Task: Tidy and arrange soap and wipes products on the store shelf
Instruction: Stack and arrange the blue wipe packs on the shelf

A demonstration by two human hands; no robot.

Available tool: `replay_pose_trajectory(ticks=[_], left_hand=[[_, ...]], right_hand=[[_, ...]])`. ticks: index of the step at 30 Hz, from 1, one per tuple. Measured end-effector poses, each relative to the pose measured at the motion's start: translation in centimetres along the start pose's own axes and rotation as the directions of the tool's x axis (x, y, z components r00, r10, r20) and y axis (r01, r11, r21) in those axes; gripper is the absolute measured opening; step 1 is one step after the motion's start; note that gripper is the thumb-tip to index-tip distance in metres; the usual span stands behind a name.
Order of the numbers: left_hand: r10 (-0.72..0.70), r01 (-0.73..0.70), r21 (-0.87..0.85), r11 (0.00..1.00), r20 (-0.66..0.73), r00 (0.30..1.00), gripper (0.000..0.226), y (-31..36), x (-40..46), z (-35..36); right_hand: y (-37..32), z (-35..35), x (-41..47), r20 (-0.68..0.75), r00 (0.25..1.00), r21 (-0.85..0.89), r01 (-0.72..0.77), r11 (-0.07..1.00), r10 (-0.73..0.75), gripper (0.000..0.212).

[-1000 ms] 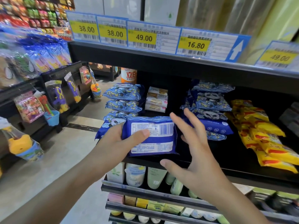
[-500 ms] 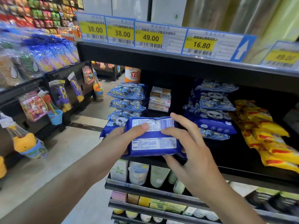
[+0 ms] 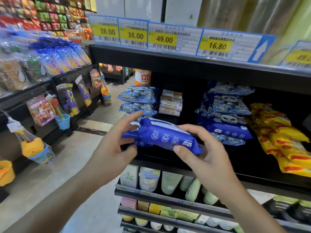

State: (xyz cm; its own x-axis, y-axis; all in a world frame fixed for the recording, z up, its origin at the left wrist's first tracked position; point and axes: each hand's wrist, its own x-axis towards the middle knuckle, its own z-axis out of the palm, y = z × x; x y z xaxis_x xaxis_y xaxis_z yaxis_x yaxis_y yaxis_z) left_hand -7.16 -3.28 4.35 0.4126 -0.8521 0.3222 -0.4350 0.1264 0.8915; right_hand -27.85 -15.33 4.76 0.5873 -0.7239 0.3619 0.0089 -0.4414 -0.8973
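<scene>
A dark blue wipes pack [image 3: 161, 135] is held level in front of the black shelf [image 3: 235, 175]. My left hand [image 3: 114, 145] grips its left end, thumb below and fingers stretched over the top. My right hand [image 3: 205, 152] grips its right end, thumb on the front edge and fingers curled over the back. Behind it, on the left, stands a stack of blue panda wipes packs [image 3: 138, 101]. A second blue stack [image 3: 227, 113] sits to the right. Small pale soap boxes [image 3: 170, 103] are stacked between the two.
Yellow packets [image 3: 282, 138] lie on the shelf's right side. Price tags [image 3: 165, 38] line the shelf above. Tubes and bottles [image 3: 170, 182] fill the lower shelves. Hanging toys [image 3: 67, 101] line the rack left of the aisle floor [image 3: 50, 174].
My right hand closed onto the pack's right end. Both hands turned the pack from label-up to lying flat, its front edge toward me.
</scene>
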Motion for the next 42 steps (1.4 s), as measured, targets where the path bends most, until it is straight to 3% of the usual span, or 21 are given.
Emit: replay_pose_trajectory(ticks=[2, 6, 12, 16, 18, 21, 24, 27, 30, 34, 38, 42], left_hand=[[0.11, -0.113, 0.136, 0.984, 0.033, 0.993, 0.086, -0.1, 0.0, -0.4], [0.183, -0.189, 0.17, 0.967, 0.05, 0.982, 0.076, -0.1, 0.2, -0.7], [0.075, -0.075, 0.005, 0.997, 0.005, 0.997, 0.042, -0.3, -0.2, -1.3], [-0.004, 0.004, -0.087, 0.996, 0.0, 1.0, 0.042, -1.0, -0.5, -1.8], [-0.047, 0.046, -0.155, 0.987, 0.001, 0.999, 0.042, -1.3, -0.4, -1.9], [-0.103, 0.1, -0.276, 0.956, 0.003, 0.995, 0.038, -1.3, -0.1, -2.2], [-0.172, 0.163, -0.326, 0.931, 0.002, 0.985, 0.046, -1.2, 0.2, -2.6], [-0.232, 0.214, -0.322, 0.922, -0.018, 0.973, 0.047, -1.1, 0.4, -3.1], [-0.322, 0.295, -0.332, 0.896, -0.026, 0.947, 0.042, -1.4, 0.9, -3.3], [-0.526, 0.46, -0.43, 0.777, -0.041, 0.85, 0.025, -2.6, 2.0, -4.2], [-0.303, 0.293, -0.099, 0.951, -0.099, 0.948, 0.028, -4.9, -0.3, -4.1], [-0.116, 0.122, 0.161, 0.979, -0.048, 0.992, 0.046, -6.3, -1.5, -3.7]], right_hand=[[-0.4, 0.1, 0.4, 0.03, 0.999, 0.028, -0.018, 0.999, 0.017, 0.036], [-1.2, 0.6, 0.9, 0.122, 0.992, 0.06, -0.051, 0.997, 0.043, 0.031], [-1.7, 1.6, 1.4, 0.148, 0.984, 0.041, -0.103, 0.994, 0.096, 0.026], [-1.4, 2.4, 1.7, 0.048, 0.999, -0.211, 0.005, 0.977, 0.005, 0.048], [-1.4, 2.9, 1.8, 0.011, 0.99, -0.358, 0.135, 0.924, -0.14, 0.062], [-1.3, 3.5, 2.0, 0.149, 0.933, -0.558, 0.353, 0.751, -0.328, 0.071], [-1.3, 4.3, 2.4, 0.323, 0.887, -0.679, 0.46, 0.572, -0.33, 0.074], [-1.5, 4.9, 3.3, 0.363, 0.869, -0.715, 0.491, 0.498, -0.337, 0.071], [-1.6, 5.4, 4.6, 0.365, 0.864, -0.685, 0.502, 0.528, -0.348, 0.066], [-1.0, 5.8, 6.9, 0.283, 0.914, -0.611, 0.406, 0.68, -0.291, 0.056], [-0.3, 6.3, 9.6, 0.248, 0.956, -0.647, 0.285, 0.708, -0.158, 0.052], [0.7, 7.5, 10.9, 0.277, 0.955, -0.696, 0.273, 0.664, -0.102, 0.049]])
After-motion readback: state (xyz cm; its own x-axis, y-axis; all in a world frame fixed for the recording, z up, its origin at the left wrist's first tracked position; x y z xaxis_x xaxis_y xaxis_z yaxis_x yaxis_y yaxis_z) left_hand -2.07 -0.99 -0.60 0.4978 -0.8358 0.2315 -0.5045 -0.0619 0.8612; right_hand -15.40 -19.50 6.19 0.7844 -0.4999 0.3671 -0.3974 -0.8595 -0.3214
